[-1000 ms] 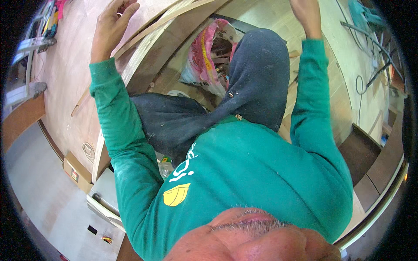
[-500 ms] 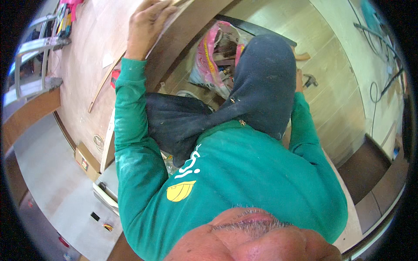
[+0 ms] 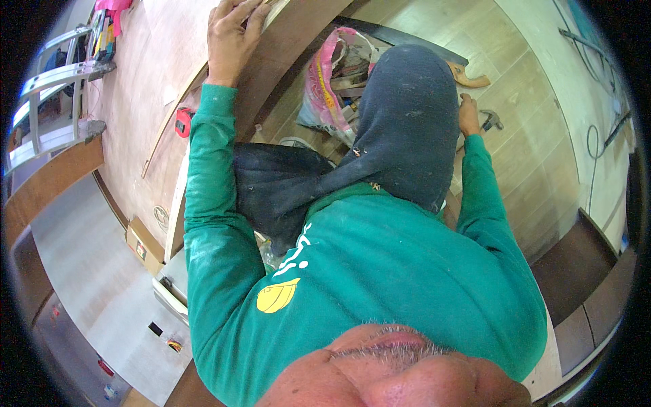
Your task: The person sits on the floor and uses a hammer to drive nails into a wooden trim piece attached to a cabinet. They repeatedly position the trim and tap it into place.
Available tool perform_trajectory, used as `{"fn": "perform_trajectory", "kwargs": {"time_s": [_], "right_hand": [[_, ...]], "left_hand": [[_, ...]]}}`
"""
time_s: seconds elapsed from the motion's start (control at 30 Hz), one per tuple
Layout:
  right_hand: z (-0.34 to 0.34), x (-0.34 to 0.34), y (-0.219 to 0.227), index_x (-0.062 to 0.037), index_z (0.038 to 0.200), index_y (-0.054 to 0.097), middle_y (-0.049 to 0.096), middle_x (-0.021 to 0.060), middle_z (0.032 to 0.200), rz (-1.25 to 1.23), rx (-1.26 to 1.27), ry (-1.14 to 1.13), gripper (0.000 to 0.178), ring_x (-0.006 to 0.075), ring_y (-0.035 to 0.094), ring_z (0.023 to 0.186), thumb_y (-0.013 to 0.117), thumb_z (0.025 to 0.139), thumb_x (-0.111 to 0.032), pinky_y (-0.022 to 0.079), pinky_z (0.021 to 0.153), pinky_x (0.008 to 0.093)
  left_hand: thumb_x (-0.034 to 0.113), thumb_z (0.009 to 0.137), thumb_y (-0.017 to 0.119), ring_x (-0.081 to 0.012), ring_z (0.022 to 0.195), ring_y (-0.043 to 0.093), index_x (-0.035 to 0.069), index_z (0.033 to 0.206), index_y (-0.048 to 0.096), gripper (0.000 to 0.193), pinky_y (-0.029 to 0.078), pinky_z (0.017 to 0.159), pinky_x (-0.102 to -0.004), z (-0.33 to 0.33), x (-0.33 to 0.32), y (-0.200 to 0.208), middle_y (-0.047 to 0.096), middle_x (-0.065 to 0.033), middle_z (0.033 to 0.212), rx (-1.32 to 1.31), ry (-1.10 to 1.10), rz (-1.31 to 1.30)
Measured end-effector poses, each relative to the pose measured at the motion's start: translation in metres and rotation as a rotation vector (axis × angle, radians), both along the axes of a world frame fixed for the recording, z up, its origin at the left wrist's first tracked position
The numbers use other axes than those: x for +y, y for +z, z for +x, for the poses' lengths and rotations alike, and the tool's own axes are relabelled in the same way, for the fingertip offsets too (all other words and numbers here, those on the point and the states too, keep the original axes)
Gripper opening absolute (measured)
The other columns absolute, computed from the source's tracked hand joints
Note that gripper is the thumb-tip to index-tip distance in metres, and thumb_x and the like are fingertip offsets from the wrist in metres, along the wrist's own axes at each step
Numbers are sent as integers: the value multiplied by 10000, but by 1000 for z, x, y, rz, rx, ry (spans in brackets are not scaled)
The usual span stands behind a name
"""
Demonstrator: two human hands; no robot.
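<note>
My left hand [image 3: 232, 37] is at the top of the view, its fingers bent over a thin light wooden strip [image 3: 272, 9] along the edge of a brown board [image 3: 288, 51]. The ends of the fingers are partly cut off by the frame. Beside my raised knee is my right hand [image 3: 468, 115], low over the floor, its fingers partly hidden behind the leg. A claw hammer [image 3: 491, 121] lies just to its right. Farther off lies a curved wooden tool handle [image 3: 470, 76], like a hand saw's, partly behind the knee.
Between my legs and the board stands a pink and white bag [image 3: 324, 95] of tools and scraps. A red tape measure [image 3: 183, 122] rests on the pale panel at left. A ladder [image 3: 64, 80], a cardboard box [image 3: 144, 243] and, at far right, a dark cable [image 3: 593, 144] surround me.
My right hand has come out further from behind the knee, near the hammer. My left hand stays at the strip. The view has shifted slightly, showing more of the tape measure and wooden handle.
</note>
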State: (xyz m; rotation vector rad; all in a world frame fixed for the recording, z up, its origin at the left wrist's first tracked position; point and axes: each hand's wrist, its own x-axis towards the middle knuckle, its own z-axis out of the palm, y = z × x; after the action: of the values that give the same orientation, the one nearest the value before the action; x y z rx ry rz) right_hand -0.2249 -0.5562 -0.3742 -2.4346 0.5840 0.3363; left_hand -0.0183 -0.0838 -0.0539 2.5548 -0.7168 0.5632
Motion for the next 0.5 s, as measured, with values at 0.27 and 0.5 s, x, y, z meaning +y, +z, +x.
{"fn": "perform_trajectory", "kwargs": {"time_s": [0.27,0.5], "right_hand": [[12,7,12,83,1365,531,564,344,1307,-17,-18,51,590,470,597,1174,724,930,-266,489,1026,476],[65,8,40,95,1285,593,687,286,1101,155,-318,38,505,396,675,1041,712,938,-252,528,920,436]], "left_hand": [[139,944,711,-339,903,636,13,1089,764,200,514,813,-421,0,-6,4,662,-184,930,-86,-17,3],[144,950,701,-358,932,641,11,1087,764,201,519,837,-432,0,-1,1,675,-188,971,-33,-17,-68]]}}
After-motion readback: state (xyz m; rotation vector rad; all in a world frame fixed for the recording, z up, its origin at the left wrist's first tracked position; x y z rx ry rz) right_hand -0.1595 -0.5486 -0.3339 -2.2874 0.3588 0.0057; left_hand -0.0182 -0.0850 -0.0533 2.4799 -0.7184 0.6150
